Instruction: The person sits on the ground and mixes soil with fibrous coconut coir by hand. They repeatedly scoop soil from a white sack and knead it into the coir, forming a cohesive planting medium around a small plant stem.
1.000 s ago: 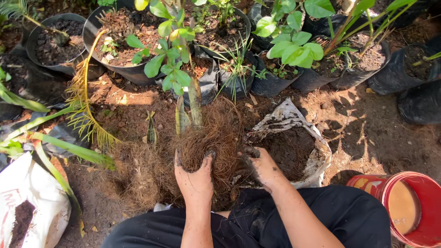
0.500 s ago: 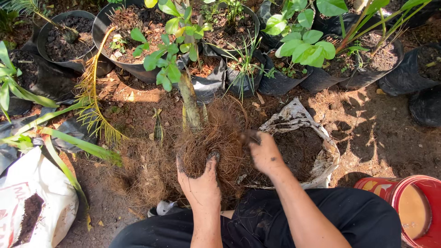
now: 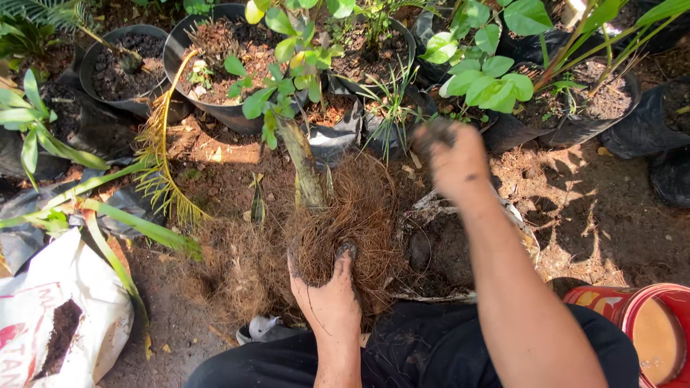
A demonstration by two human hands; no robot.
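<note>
My left hand [image 3: 328,296], dirty with soil, grips the lower side of a brown fibrous root ball [image 3: 352,219]. A thick green stem [image 3: 300,162] rises from that ball to a leafy top [image 3: 284,68]. My right hand [image 3: 454,159] is raised above and to the right of the ball, fingers curled and dark with soil; whether it holds soil I cannot tell. Under the right forearm lies an open white sack of dark soil [image 3: 445,248].
Black pots and grow bags with plants line the back [image 3: 208,43], [image 3: 596,100]. A white bag with soil [image 3: 50,316] lies at the lower left. A red bucket [image 3: 643,334] stands at the lower right. Palm fronds [image 3: 162,154] sprawl left of the ball.
My right hand has lifted from the soil sack beside the root ball up and away toward the pots. My left hand keeps its hold on the ball.
</note>
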